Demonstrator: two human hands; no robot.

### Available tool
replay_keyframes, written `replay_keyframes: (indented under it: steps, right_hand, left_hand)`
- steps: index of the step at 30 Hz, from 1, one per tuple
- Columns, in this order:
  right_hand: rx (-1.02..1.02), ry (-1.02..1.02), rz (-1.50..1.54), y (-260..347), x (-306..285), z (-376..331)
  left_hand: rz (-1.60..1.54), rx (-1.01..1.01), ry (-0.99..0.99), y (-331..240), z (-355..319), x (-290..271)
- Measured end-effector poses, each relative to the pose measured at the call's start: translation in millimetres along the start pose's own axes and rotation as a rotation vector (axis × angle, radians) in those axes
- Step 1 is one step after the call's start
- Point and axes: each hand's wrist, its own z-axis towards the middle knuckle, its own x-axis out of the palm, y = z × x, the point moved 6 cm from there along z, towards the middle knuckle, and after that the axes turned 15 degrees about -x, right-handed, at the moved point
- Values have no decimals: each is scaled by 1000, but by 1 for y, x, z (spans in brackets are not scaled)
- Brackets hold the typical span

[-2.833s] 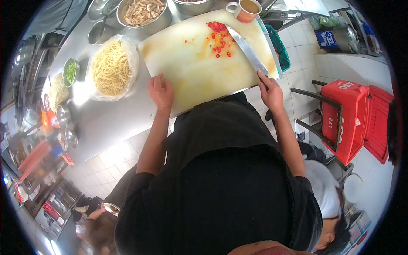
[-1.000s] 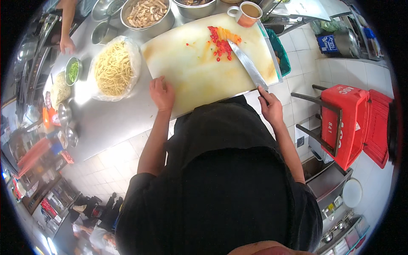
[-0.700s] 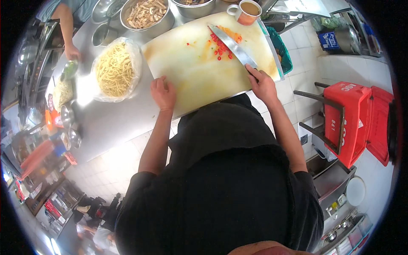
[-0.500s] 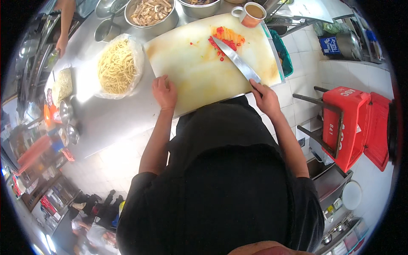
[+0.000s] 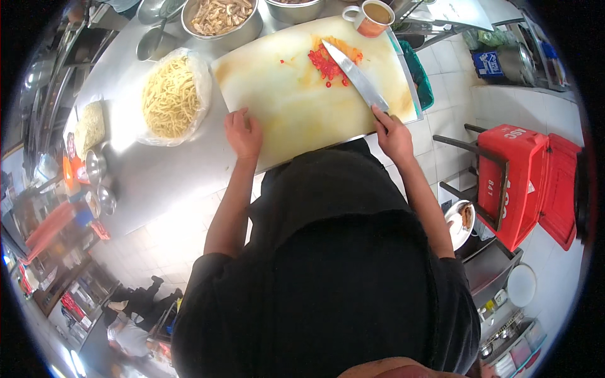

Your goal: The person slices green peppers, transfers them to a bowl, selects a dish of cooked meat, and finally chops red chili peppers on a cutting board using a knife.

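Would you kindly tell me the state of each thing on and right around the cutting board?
Knife: gripped by the right hand, blade over the cutting board
Red pieces: chopped, mostly clustered
Cutting board: stained
Noodles: heaped in an open clear bag
Mug: upright, holding brown liquid
Metal bowl: uncovered, filled with brown strips
Second bowl: uncovered, partly out of view

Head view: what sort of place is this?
Likely a commercial kitchen: a steel worktable, a large cutting board with chopped red pieces, and a big bag of noodles.
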Motion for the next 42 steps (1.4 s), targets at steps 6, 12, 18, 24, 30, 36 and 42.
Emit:
replay_keyframes:
  steps: [6,12,18,24,30,36,42]
  right_hand:
    - [8,-81,233,-1,-8,-26]
    - [-35,-14,152,19,9,-19]
    - [61,18,212,11,-1,-46]
    - [88,-24,213,-6,-9,-58]
    - [14,-69,139,16,-5,-14]
    - [-4,-38,288,11,12,-26]
    - [-49,39,648,28,11,-41]
  left_hand:
    - [-23,-8,2,1,1,0]
    - [7,-7,13,0,2,2]
    - [-8,-3,8,4,2,2]
    - [-3,-5,6,3,1,1]
    - [-18,6,16,4,0,1]
    - [-6,46,-1,-2,1,-1]
    - [-39,25,-4,0,0,-3]
